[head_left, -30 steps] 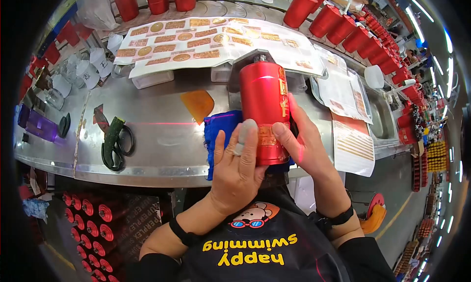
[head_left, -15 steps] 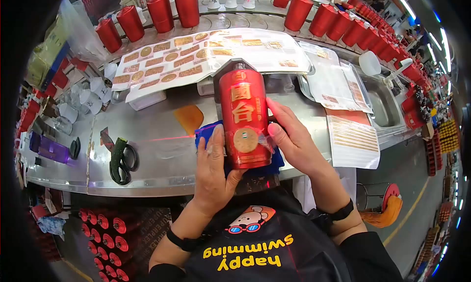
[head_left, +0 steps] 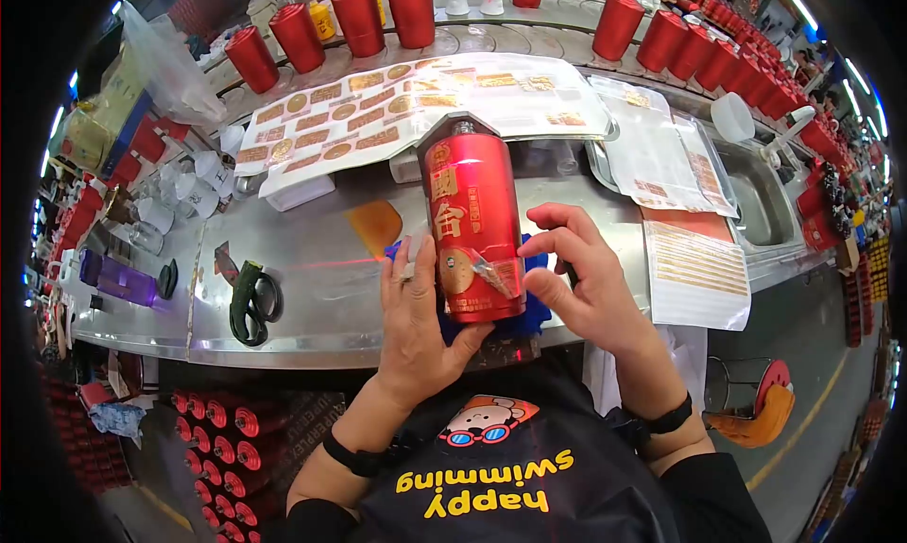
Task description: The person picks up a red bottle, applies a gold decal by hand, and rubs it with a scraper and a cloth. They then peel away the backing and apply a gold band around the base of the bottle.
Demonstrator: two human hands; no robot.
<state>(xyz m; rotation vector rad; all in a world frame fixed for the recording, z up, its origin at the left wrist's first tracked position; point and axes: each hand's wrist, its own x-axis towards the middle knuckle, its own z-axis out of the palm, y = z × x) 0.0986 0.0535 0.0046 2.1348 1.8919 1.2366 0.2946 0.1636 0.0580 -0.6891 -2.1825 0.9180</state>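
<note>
A red bottle (head_left: 477, 212) with gold characters stands in front of me over a blue cloth (head_left: 537, 309). A strip of clear film (head_left: 491, 271) lies across its lower part, over the round gold emblem. My left hand (head_left: 416, 316) is on the bottle's left side and base, thumb beneath the lower edge, with a small pale piece between its fingers. To the right of the bottle, my right hand (head_left: 581, 283) is apart from it, its fingers spread and curved, nothing seen in them.
Sheets of gold labels (head_left: 378, 118) lie behind the bottle. Scissors (head_left: 253, 302) and an orange-brown piece (head_left: 375, 224) are on the left. A strip sheet (head_left: 697, 274) and a sink (head_left: 761, 203) are on the right. Red bottles (head_left: 364, 22) line the conveyor.
My right hand has let go of the bottle and moved away to the right. The bottle has turned so its characters face further left, and the clear film shows more. The camera view has shifted slightly.
</note>
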